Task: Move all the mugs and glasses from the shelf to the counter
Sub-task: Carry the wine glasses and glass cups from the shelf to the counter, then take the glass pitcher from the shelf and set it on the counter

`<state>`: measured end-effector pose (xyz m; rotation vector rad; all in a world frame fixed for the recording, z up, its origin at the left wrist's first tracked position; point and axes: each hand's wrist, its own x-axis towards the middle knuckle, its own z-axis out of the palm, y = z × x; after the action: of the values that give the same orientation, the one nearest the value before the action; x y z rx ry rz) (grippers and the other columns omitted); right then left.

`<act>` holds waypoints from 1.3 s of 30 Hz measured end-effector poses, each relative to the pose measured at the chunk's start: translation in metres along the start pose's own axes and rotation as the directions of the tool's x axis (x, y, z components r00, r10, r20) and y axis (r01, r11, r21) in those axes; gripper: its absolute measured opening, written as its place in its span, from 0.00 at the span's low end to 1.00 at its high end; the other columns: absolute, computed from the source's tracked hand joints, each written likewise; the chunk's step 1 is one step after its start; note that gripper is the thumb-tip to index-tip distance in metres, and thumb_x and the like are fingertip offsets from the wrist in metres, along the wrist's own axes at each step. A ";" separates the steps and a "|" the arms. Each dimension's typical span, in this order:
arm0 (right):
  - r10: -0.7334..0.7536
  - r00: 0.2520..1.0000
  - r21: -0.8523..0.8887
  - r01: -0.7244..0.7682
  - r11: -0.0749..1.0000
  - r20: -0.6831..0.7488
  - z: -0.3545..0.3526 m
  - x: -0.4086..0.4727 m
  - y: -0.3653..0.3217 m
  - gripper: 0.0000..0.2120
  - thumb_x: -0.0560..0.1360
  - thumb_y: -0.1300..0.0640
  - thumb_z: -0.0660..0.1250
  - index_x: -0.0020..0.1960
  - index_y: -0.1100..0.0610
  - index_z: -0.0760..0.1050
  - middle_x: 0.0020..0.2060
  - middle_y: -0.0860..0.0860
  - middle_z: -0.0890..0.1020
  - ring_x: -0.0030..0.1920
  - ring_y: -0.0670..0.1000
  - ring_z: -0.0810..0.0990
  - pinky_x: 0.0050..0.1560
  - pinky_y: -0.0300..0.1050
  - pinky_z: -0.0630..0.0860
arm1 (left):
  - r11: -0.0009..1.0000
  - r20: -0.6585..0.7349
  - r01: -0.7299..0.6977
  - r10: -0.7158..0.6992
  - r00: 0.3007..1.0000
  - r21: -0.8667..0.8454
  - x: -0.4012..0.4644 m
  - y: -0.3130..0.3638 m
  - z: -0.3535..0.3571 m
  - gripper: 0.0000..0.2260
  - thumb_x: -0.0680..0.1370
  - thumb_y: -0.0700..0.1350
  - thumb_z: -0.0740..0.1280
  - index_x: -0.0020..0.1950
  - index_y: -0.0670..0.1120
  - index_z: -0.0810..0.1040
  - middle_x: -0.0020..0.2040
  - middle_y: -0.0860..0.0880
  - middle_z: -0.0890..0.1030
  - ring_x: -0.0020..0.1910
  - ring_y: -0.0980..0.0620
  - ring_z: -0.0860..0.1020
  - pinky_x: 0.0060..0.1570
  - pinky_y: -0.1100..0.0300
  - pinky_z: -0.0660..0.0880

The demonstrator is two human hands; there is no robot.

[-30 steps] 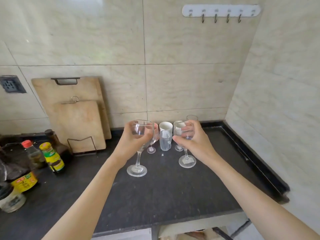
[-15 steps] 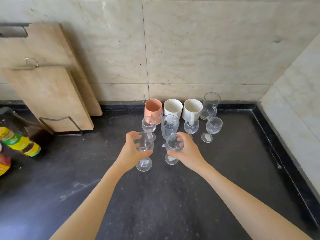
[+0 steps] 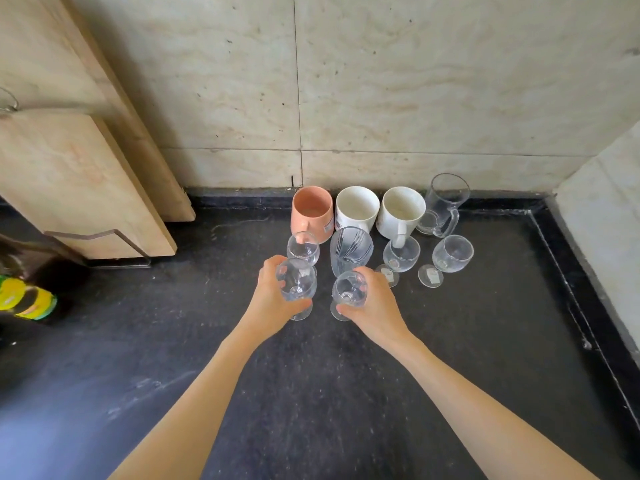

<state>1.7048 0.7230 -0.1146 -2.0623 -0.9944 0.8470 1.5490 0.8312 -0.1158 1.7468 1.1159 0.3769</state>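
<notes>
My left hand point(image 3: 268, 299) grips the bowl of a clear wine glass point(image 3: 297, 283) whose foot rests on the dark counter point(image 3: 311, 393). My right hand point(image 3: 375, 306) grips a second wine glass point(image 3: 349, 289) beside it. Behind them stand a small stemmed glass point(image 3: 302, 249), a cut-glass tumbler point(image 3: 350, 250) and two more stemmed glasses point(image 3: 401, 253) point(image 3: 453, 253). Along the wall are a pink mug point(image 3: 311, 213), two white mugs point(image 3: 356, 209) point(image 3: 401, 212) and a clear glass mug point(image 3: 442, 206).
Two wooden cutting boards point(image 3: 69, 161) lean on the tiled wall at left in a wire stand. A yellow-labelled bottle point(image 3: 27, 298) lies at the far left edge. A raised black rim point(image 3: 585, 306) borders the counter on the right, next to the side wall.
The camera tilted down and closer. Both hands lowered their wine glasses onto the counter in front of the group and still hold them.
</notes>
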 end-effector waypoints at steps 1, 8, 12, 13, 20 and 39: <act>0.002 1.000 -0.003 -0.002 1.000 -0.013 0.003 0.000 0.000 0.29 0.65 0.56 0.75 0.62 0.50 0.67 0.59 0.50 0.70 0.54 0.46 0.73 0.51 0.34 0.70 | 1.000 0.000 0.000 0.000 1.000 -0.005 0.001 -0.001 0.000 0.33 0.64 0.43 0.77 0.61 0.54 0.60 0.62 0.48 0.66 0.57 0.52 0.71 0.49 0.66 0.71; 0.051 0.998 0.008 -0.051 0.999 -0.042 0.011 -0.003 0.000 0.33 0.66 0.57 0.74 0.67 0.50 0.63 0.63 0.51 0.66 0.56 0.45 0.70 0.54 0.35 0.68 | 0.999 -0.004 -0.042 0.042 0.999 -0.022 -0.002 -0.001 -0.001 0.32 0.66 0.41 0.76 0.61 0.52 0.60 0.62 0.49 0.67 0.58 0.53 0.71 0.46 0.72 0.68; 0.073 0.996 -0.011 -0.074 0.997 -0.049 0.013 -0.007 -0.001 0.36 0.67 0.56 0.74 0.69 0.49 0.59 0.65 0.52 0.65 0.63 0.50 0.70 0.57 0.37 0.66 | 0.999 0.003 -0.031 0.031 1.000 -0.042 -0.006 0.003 -0.003 0.32 0.66 0.40 0.75 0.64 0.48 0.62 0.63 0.47 0.67 0.58 0.52 0.71 0.49 0.68 0.69; 0.077 0.996 -0.011 -0.078 0.997 -0.048 0.013 -0.008 -0.001 0.37 0.67 0.56 0.74 0.70 0.49 0.58 0.66 0.52 0.65 0.64 0.51 0.70 0.57 0.37 0.65 | 0.999 0.015 -0.023 0.024 1.000 -0.031 -0.007 0.004 -0.004 0.33 0.66 0.40 0.75 0.65 0.47 0.62 0.64 0.47 0.67 0.60 0.52 0.70 0.52 0.65 0.70; 0.004 0.996 -0.050 -0.008 0.999 -0.087 -0.007 -0.035 -0.006 0.36 0.69 0.45 0.70 0.71 0.47 0.57 0.70 0.47 0.63 0.68 0.47 0.66 0.61 0.40 0.63 | 0.990 0.009 0.088 -0.090 0.996 0.114 -0.025 0.023 -0.030 0.47 0.67 0.51 0.75 0.75 0.48 0.48 0.76 0.44 0.48 0.74 0.44 0.55 0.69 0.47 0.59; -0.716 0.625 -0.473 0.755 0.453 0.311 -0.019 -0.200 -0.177 0.33 0.74 0.37 0.55 0.74 0.47 0.50 0.76 0.50 0.55 0.75 0.53 0.51 0.73 0.61 0.50 | 0.747 -0.526 0.215 0.207 0.825 0.630 -0.306 0.059 -0.117 0.29 0.77 0.61 0.52 0.75 0.59 0.45 0.78 0.51 0.47 0.76 0.47 0.42 0.71 0.40 0.39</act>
<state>1.5530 0.6348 0.0875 -1.6919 -2.1853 0.1214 1.3377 0.6428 0.0595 2.3434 1.8666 0.5684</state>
